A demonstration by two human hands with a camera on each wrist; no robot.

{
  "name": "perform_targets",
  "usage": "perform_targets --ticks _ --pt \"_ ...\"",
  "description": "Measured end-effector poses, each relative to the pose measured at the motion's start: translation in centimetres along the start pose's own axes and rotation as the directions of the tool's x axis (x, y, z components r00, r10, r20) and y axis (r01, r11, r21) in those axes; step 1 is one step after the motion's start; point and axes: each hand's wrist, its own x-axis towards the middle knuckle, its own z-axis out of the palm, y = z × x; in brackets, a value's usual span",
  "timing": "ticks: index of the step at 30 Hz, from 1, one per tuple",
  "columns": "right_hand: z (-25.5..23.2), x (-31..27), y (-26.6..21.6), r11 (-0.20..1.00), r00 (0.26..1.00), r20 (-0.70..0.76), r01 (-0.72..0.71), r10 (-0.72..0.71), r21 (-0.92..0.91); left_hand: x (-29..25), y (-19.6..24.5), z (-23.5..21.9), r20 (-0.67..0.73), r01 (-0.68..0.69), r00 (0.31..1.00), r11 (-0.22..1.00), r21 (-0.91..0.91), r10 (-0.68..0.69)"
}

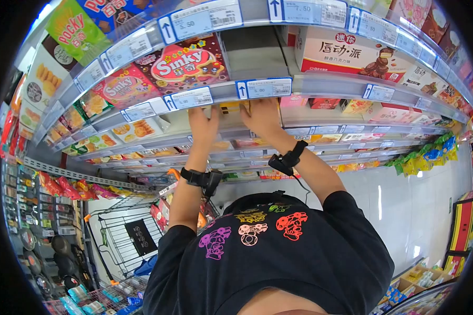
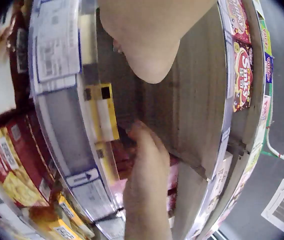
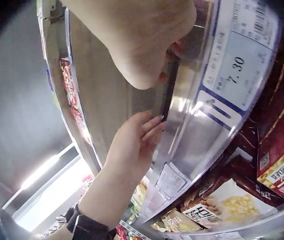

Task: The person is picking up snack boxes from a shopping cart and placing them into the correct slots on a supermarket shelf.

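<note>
In the head view my left hand (image 1: 202, 124) and right hand (image 1: 259, 119) reach side by side into a lower shelf, fingertips partly hidden under the shelf above. Between them sits yellow-and-black packaging (image 1: 229, 108). The left wrist view shows yellow-edged boxes (image 2: 102, 117) along the shelf's front lip, with my right hand's extended fingers (image 2: 141, 136) close beside them. In the right wrist view, my left hand (image 3: 132, 142) has its slightly bent fingers at a dark edge (image 3: 169, 95) behind the front lip. The hand nearest each wrist camera shows mostly its heel.
Sinky boxes (image 1: 186, 65) and a white-and-red snack box (image 1: 347, 52) stand on the shelf above. Price tags (image 1: 263, 88) line the shelf edges. A shopping cart (image 1: 121, 231) is at the left, and hanging snack bags (image 1: 428, 155) are at the right.
</note>
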Motion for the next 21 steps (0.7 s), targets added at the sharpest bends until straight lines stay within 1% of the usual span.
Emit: perform_targets --ticks 1,3,4,5,6,7,8,9,12,13,15,16,17,18,19,21 --pt "0.2 0.5 -0.4 0.996 1.0 0.027 -0.001 -0.001 0.087 0.4 -0.9 -0.6 -0.008 0.014 1.0 0.999 0.041 -0.013" --pt "1.0 1.4 -2.0 0.965 0.996 0.086 -0.008 -0.015 0.262 1.9 -3.6 -1.3 -0.002 -0.12 0.993 0.987 0.109 0.121" --pt "1.6 2.0 -2.8 0.928 0.968 0.253 -0.1 0.007 0.358 2.6 -5.2 -1.4 0.006 -0.183 0.983 0.972 0.147 0.184" --pt "2.6 2.8 -3.7 0.878 0.91 0.415 -0.205 0.009 0.432 3.0 -7.1 -1.2 0.034 -0.153 0.988 0.982 0.109 0.15" --pt "3.5 3.6 -4.5 0.818 0.828 0.56 -0.316 -0.009 0.481 3.4 -9.9 -0.4 0.135 0.043 0.99 0.999 0.005 -0.043" --pt "4.9 3.9 -5.2 0.776 0.802 0.597 -0.365 -0.019 0.515 4.0 -12.9 0.5 0.25 0.242 0.944 0.967 -0.079 -0.216" --pt "6.8 4.0 -5.7 0.729 0.776 0.63 -0.413 -0.032 0.546 4.8 -14.4 0.5 0.374 0.435 0.854 0.89 -0.135 -0.361" --pt "8.1 4.3 -6.2 0.679 0.751 0.659 -0.458 -0.05 0.573 4.5 -12.9 0.0 0.422 0.666 0.736 0.679 -0.309 -0.53" --pt "9.3 5.0 -8.2 0.55 0.617 0.787 -0.656 -0.005 0.517 3.5 -15.3 0.3 0.379 0.623 0.777 0.698 -0.354 -0.502" --pt "9.9 5.3 -8.6 0.512 0.54 0.841 -0.733 0.035 0.449 3.6 -15.7 0.5 0.391 0.652 0.755 0.666 -0.362 -0.526" --pt "10.3 5.4 -9.4 0.501 0.578 0.814 -0.721 0.055 0.478 3.4 -16.1 0.4 0.418 0.713 0.7 0.594 -0.372 -0.579" --pt "10.3 5.5 -9.9 0.497 0.596 0.801 -0.715 0.063 0.493 3.7 -16.2 -0.1 0.435 0.714 0.696 0.614 -0.337 -0.571" --pt "10.2 5.5 -10.1 0.481 0.606 0.789 -0.724 0.102 0.494 4.0 -16.5 -0.7 0.451 0.714 0.69 0.632 -0.301 -0.566" --pt "8.9 5.9 -10.3 0.465 0.614 0.777 -0.734 0.141 0.495 4.3 -16.2 -1.4 0.468 0.713 0.684 0.649 -0.265 -0.56" --pt "7.7 6.2 -10.4 0.447 0.62 0.763 -0.743 0.182 0.497 4.3 -12.0 -3.3 0.401 0.74 0.672 0.582 -0.337 -0.623" --pt "6.1 6.2 -10.4 0.345 0.606 0.761 -0.783 0.231 0.518 4.4 -12.5 -5.1 0.418 0.666 0.717 0.726 -0.173 -0.558"
